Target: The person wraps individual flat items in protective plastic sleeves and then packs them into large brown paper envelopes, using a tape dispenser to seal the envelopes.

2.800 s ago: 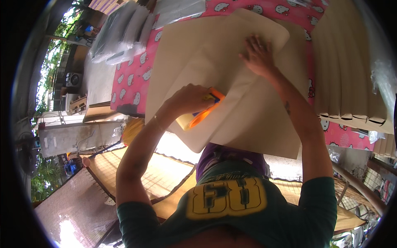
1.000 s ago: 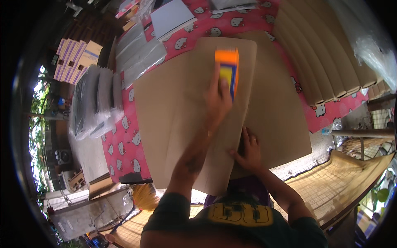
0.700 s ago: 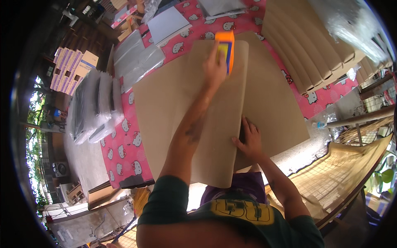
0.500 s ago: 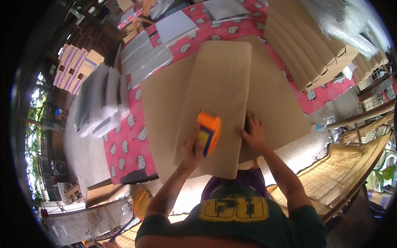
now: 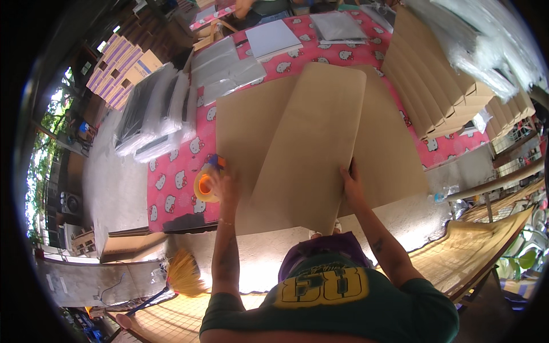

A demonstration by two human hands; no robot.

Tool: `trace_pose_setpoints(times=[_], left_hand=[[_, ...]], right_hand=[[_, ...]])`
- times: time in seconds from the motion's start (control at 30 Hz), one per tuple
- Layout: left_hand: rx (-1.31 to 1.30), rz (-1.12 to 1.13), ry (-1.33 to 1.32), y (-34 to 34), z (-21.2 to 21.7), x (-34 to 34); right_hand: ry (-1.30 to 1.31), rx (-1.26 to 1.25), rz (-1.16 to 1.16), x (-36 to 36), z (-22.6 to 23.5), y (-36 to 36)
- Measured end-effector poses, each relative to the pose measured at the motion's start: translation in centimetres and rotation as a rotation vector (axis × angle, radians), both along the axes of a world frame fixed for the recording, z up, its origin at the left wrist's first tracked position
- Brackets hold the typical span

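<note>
A folded brown cardboard piece (image 5: 309,131) lies slantwise on a wide flat cardboard sheet (image 5: 249,123). At the sheet's left edge, my left hand (image 5: 227,186) has its fingers on a hand-held tape dispenser (image 5: 204,184) with an orange core and a blue part, low over the pink cloth. Its grip is partly hidden behind the hand. My right hand (image 5: 353,186) pinches the right edge of the folded piece, with the thumb on the near side and the fingers partly out of sight.
A pink patterned cloth (image 5: 180,180) covers the table. Plastic-wrapped bundles (image 5: 154,114) stand at the left, and a tall row of folded cardboard (image 5: 432,80) at the right. Clear plastic sleeves (image 5: 231,74) and a white stack (image 5: 273,39) lie farther back. A broom (image 5: 186,274) leans below.
My left hand has carried the tape dispenser left, from above the folded cardboard to the sheet's left edge. My right hand stays at the folded piece's edge. The view has shifted slightly.
</note>
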State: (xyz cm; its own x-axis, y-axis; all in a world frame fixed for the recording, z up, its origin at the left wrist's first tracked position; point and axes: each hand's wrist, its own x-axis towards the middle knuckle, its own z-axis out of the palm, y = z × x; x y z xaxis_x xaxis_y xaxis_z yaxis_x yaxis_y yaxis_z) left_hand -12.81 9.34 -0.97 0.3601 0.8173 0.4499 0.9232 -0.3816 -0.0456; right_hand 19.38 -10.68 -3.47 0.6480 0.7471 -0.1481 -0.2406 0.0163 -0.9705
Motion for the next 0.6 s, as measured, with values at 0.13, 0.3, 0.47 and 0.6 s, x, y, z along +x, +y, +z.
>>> trace_pose_setpoints(times=[0.13, 0.3, 0.47, 0.6], left_hand=[[-1.341, -0.184, -1.163, 3.9, -2.6, 4.4], [-1.131, -0.259, -0.896, 1.7, -2.8, 7.6], [-1.228, -0.367, -0.966, -2.4, 1.1, 12.5], [-1.166, -0.392, -0.943, -2.9, 1.2, 15.6]], right_hand=[[0.132, 0.076, 0.025, -2.4, 1.1, 0.8], [-0.009, 0.012, 0.044, -0.6, 0.9, 0.9], [-0.026, -0.051, 0.140, 8.1, 1.2, 2.1], [-0.230, -0.061, 0.285, 13.1, 2.8, 3.4]])
